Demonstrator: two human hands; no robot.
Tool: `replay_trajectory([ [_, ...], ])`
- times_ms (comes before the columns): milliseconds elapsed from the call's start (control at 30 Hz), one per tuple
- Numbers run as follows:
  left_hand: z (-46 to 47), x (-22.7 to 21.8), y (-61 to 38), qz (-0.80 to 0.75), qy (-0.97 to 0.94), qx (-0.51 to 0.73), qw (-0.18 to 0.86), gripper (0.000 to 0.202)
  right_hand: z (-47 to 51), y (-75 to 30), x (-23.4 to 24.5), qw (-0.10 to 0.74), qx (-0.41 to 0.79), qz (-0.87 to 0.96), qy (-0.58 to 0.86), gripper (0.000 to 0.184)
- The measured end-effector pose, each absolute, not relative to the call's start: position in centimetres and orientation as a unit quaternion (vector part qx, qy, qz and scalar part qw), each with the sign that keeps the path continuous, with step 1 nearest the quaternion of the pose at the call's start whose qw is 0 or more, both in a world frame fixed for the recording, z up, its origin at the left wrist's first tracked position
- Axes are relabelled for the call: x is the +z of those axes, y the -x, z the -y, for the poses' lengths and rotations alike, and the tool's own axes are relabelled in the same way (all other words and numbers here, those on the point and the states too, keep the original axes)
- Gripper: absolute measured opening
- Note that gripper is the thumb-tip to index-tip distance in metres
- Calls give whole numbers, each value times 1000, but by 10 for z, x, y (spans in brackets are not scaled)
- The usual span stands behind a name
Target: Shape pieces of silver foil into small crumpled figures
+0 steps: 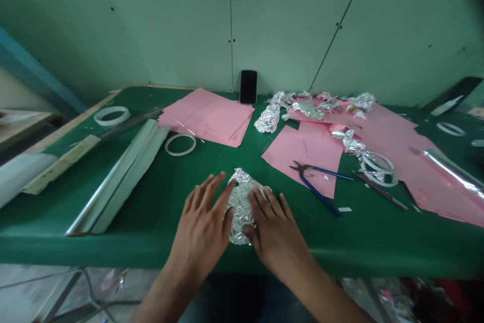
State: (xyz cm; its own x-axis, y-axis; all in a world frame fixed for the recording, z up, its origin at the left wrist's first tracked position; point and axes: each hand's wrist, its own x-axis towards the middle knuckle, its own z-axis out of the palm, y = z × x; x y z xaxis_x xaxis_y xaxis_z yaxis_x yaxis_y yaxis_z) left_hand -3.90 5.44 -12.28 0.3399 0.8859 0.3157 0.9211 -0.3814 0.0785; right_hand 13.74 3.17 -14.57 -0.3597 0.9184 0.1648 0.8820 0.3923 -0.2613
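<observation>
A crumpled, flattened piece of aluminium foil (pixel 241 197) lies near the front of the green table, between my hands. My left hand (pixel 202 222) is at its left edge, fingers stretched out and slightly raised. Across the foil's right side my right hand (pixel 276 227) lies flat, with its fingers extended over it. Neither hand grips anything. Blue-handled pliers (pixel 315 177) rest with their jaws spread to the right, partly on a sheet of pink paper (pixel 298 146).
A foil roll (pixel 117 182) and tape rolls (pixel 180 145) lie to the left. Behind are stacked pink sheets (pixel 207 116) and a phone (pixel 248 87) leaning on the wall. Crumpled foil pieces (pixel 268 117) sit at the back right. The green table's front edge (pixel 124 252) is close to me.
</observation>
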Motion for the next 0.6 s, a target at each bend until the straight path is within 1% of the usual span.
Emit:
replay_trajectory([
  [67, -45, -122, 30, 530, 834, -153, 27, 41, -22, -131, -140, 149, 58, 803, 575, 58],
  [167, -39, -129, 25, 510, 848, -146, 21, 39, -19, -136, -127, 159, 51, 797, 580, 48],
  [233, -41, -134, 28, 493, 860, -135, 16, 40, -31, -148, -119, 181, 37, 783, 595, 44],
  [300, -47, -133, 32, 465, 877, -123, -10, 42, -54, -159, -114, 224, 22, 762, 607, 45],
  [367, -54, -129, 35, 446, 886, -121, -45, 50, -80, -165, -114, 236, 41, 774, 586, 45],
  [433, -61, -122, 36, 448, 881, -128, -75, 60, -101, -165, -117, 213, 84, 797, 559, 38],
  [500, -71, -116, 34, 473, 868, -130, -83, 65, -113, -163, -121, 200, 129, 815, 529, 27],
  [533, -76, -113, 32, 489, 859, -127, -81, 63, -116, -161, -123, 200, 148, 819, 517, 20],
  [600, -88, -109, 26, 522, 843, -110, -73, 51, -118, -161, -126, 217, 179, 819, 499, 9],
])
